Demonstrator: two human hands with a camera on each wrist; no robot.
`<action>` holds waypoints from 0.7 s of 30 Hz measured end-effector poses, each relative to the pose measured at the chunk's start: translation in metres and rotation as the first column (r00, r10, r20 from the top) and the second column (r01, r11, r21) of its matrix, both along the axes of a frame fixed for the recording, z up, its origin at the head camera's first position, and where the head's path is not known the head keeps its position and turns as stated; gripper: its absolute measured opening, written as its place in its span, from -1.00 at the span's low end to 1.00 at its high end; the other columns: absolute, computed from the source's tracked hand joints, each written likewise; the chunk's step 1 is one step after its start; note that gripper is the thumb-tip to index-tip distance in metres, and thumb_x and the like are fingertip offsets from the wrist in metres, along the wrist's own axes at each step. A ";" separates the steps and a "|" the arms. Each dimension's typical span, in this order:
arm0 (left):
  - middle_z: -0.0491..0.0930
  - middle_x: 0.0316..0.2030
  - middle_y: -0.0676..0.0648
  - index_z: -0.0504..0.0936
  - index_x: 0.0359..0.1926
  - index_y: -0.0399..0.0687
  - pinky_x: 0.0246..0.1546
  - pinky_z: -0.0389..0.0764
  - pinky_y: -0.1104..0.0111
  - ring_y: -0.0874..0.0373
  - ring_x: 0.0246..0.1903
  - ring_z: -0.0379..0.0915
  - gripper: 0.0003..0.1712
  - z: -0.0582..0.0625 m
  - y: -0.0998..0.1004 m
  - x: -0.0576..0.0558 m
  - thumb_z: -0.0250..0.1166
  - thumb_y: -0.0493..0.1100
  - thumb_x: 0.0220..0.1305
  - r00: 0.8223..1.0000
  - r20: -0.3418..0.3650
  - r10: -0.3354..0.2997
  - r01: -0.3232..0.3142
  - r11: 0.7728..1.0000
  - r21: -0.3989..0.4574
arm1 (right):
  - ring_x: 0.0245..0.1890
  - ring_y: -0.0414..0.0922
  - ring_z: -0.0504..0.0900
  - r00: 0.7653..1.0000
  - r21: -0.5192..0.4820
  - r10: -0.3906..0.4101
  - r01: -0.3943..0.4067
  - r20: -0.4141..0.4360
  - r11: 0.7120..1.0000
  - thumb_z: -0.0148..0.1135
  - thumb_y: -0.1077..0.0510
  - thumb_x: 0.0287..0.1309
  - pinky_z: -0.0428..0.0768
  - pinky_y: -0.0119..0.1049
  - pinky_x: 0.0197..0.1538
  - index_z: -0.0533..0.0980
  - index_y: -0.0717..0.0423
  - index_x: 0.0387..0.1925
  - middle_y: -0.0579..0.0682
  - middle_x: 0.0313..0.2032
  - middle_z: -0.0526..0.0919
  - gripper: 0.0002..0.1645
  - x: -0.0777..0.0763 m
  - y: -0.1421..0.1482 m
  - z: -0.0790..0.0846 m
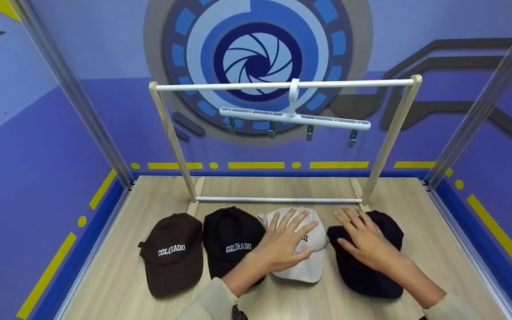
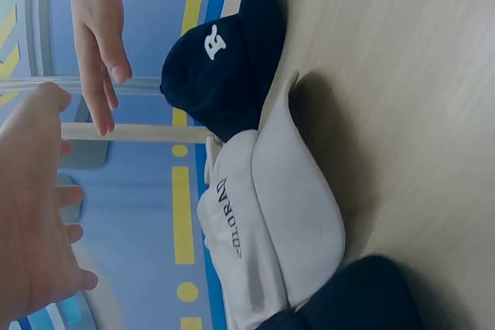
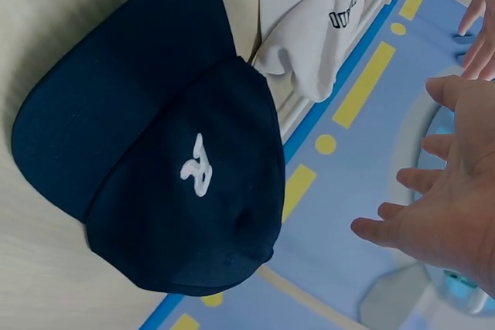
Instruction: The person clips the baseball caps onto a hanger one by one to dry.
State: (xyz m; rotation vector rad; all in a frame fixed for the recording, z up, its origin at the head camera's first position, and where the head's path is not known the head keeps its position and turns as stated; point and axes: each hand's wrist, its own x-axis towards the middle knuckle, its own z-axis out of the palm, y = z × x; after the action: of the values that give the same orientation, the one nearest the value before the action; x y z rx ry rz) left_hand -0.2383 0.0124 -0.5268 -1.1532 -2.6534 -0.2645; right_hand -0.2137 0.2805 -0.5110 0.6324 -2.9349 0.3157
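Four caps would be several; they lie in a row on the wooden table. My left hand (image 1: 282,244), fingers spread, hovers above the light beige cap (image 1: 313,266) and holds nothing. Over the navy cap (image 1: 367,280) at the right is my right hand (image 1: 367,242), also spread and holding nothing. A white letter marks the navy cap's front in the right wrist view. To the left of the beige cap sits a black cap (image 1: 227,226) lettered COLORADO, partly covered by my left forearm. Farthest left lies a dark brown cap (image 1: 174,266) with the same lettering.
Behind the caps stands a wooden rack (image 1: 387,144) with a white top bar (image 1: 220,86) and a lower bar (image 1: 278,200). A white hanger (image 1: 291,117) with several dark clips hangs from the top bar. Blue-purple panels with metal posts (image 1: 76,93) enclose the table (image 1: 118,284).
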 end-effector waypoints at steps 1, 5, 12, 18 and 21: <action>-0.03 0.45 0.05 0.00 0.45 0.41 0.28 0.07 -0.15 -0.05 0.42 -0.13 -0.32 -0.001 0.003 0.000 -0.22 0.35 0.35 1.000 0.002 -0.005 0.005 1.000 0.004 | 0.39 0.28 -0.02 1.000 0.002 -0.005 0.005 0.005 1.000 0.09 -0.14 0.28 0.10 0.33 0.24 0.08 -0.04 0.44 0.15 0.41 0.09 -0.21 0.000 0.001 0.000; -0.07 0.46 0.08 -0.01 0.45 0.42 0.29 0.06 -0.14 -0.05 0.43 -0.15 -0.32 -0.003 0.013 0.002 -0.25 0.36 0.36 1.000 0.022 -0.013 0.013 1.000 -0.003 | 0.37 0.28 0.02 1.000 0.016 -0.009 0.009 0.027 1.000 0.06 -0.17 0.30 0.14 0.34 0.22 0.09 -0.04 0.44 0.15 0.40 0.13 -0.22 -0.002 0.006 0.000; -0.02 0.45 0.09 0.01 0.44 0.42 0.29 0.08 -0.12 -0.05 0.42 -0.11 -0.34 -0.012 0.030 0.006 -0.30 0.37 0.37 0.994 0.109 -0.023 0.019 0.999 0.042 | 0.37 0.30 0.02 0.999 0.005 -0.036 0.036 0.028 0.999 -0.02 -0.24 0.31 0.13 0.35 0.21 0.13 -0.03 0.42 0.18 0.38 0.16 -0.24 -0.004 0.014 -0.001; 0.05 0.42 0.09 0.01 0.43 0.44 0.28 0.11 -0.11 -0.02 0.40 -0.04 -0.33 -0.018 0.043 0.009 -0.33 0.40 0.35 0.985 0.170 -0.010 0.001 0.998 0.055 | 0.35 0.34 0.04 0.998 -0.008 -0.059 0.059 -0.005 0.998 0.02 -0.20 0.31 0.13 0.36 0.20 0.17 -0.03 0.41 0.20 0.36 0.19 -0.26 -0.006 0.023 -0.004; 0.08 0.41 0.11 0.03 0.42 0.45 0.28 0.14 -0.08 0.01 0.39 -0.01 -0.32 -0.019 0.049 0.010 -0.33 0.41 0.34 0.983 0.184 -0.004 -0.004 0.999 0.043 | 0.32 0.33 0.11 0.998 -0.014 -0.060 0.060 -0.030 0.998 0.07 -0.16 0.29 0.14 0.35 0.20 0.19 0.00 0.39 0.20 0.34 0.23 -0.27 -0.008 0.028 -0.006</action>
State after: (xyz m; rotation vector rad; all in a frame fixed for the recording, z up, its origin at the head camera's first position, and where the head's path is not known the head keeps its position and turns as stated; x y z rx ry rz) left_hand -0.2285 0.0614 -0.5454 -1.1666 -2.7902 -0.4473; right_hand -0.2214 0.3089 -0.5169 0.5409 -2.9137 0.3154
